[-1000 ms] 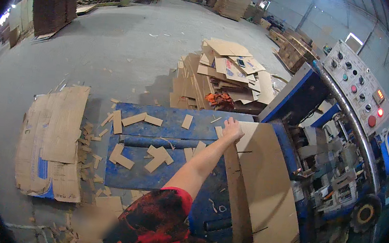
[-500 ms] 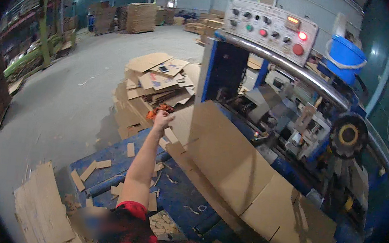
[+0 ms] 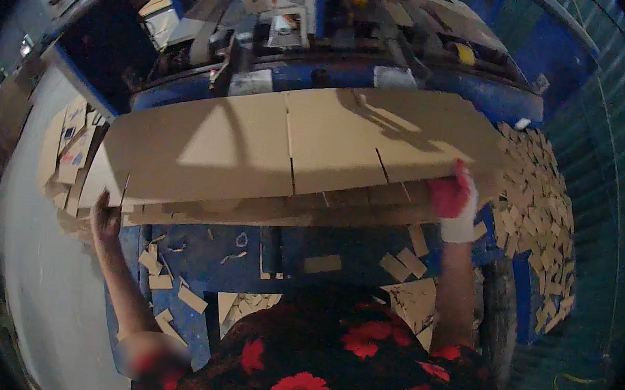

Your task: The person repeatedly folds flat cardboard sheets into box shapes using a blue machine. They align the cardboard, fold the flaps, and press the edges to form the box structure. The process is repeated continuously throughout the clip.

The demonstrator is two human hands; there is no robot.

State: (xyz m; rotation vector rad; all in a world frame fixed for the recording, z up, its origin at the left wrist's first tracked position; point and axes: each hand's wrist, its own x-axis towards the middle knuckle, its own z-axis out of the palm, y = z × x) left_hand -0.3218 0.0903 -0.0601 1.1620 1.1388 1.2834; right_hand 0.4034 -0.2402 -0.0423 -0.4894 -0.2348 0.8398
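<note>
cardboard sheet (image 3: pixel 250 139): left hand (image 3: pixel 105 217) grasping its left end, gloved right hand (image 3: pixel 454 200) grasping its right end; blue table (image 3: pixel 197 265) below it.

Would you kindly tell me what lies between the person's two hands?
In the head view, slotted cardboard spans between the left hand and gloved right hand.

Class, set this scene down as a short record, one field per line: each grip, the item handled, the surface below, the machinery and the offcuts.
Left grip: bare hand, on the cardboard sheet's near left corner
Right grip: hand in a red-and-white glove, on its near edge toward the right
Item: cardboard sheet, brown, slots along its near edge, shadows across it
Surface: blue table
Machinery: blue-framed machine, beyond the sheet
Offcuts: small strips on the table; large scrap heap at right
</note>
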